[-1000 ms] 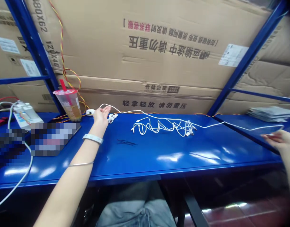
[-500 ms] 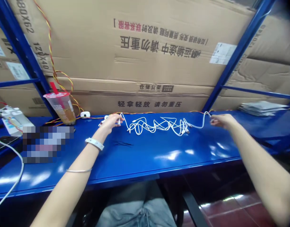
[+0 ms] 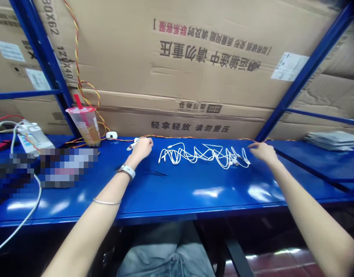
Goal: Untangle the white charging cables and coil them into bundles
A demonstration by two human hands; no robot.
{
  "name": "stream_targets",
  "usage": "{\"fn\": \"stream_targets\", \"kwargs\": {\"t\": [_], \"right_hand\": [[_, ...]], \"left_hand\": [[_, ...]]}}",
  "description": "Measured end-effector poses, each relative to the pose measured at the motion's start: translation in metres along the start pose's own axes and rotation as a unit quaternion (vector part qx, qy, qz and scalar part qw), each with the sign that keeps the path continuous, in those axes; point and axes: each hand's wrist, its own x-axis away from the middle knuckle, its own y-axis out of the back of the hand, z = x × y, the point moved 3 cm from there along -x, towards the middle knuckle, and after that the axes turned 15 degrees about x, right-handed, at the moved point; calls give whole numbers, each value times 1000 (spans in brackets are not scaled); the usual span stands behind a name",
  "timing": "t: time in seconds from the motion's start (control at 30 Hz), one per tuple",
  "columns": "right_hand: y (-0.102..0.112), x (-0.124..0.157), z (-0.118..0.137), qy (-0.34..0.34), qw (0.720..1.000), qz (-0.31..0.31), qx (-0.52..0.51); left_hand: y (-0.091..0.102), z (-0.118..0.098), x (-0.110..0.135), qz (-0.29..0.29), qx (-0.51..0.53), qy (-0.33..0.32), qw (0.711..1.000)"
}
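Several thin white charging cables [image 3: 191,154] lie in a loose, wavy tangle across the blue shelf. Their plugs show at both ends of the tangle. To its left, my left hand [image 3: 142,149] is closed with the fingers curled under; whatever they may hold is hidden. A small white coiled cable [image 3: 132,144] lies just behind that hand. My right hand [image 3: 264,152] hovers beyond the right end of the tangle, its index finger stretched out and no cable seen in it. A cable end with its plug [image 3: 247,161] rests on the shelf beside it.
Black ties [image 3: 155,173] lie in front of my left hand. A drink cup [image 3: 86,125] with a red straw, a white earbud case [image 3: 111,135] and a white power strip [image 3: 35,136] stand at left. Flat packets [image 3: 334,141] are stacked at right. Large cardboard [image 3: 194,84] backs the shelf.
Both raised cable ends have come down onto the shelf, and my hands no longer hold them up. The view has shifted slightly to the left.
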Motion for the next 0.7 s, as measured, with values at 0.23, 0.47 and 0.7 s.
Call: {"fn": "stream_targets", "kwargs": {"t": [0.23, 0.47, 0.7], "right_hand": [[30, 18, 70, 42, 996, -32, -73], [47, 71, 185, 171, 958, -32, -227], [16, 111, 269, 215, 872, 140, -417]], "left_hand": [[45, 14, -6, -144, 132, -1, 981], [44, 20, -3, -152, -26, -38, 987], [47, -3, -8, -119, 118, 34, 985]]}}
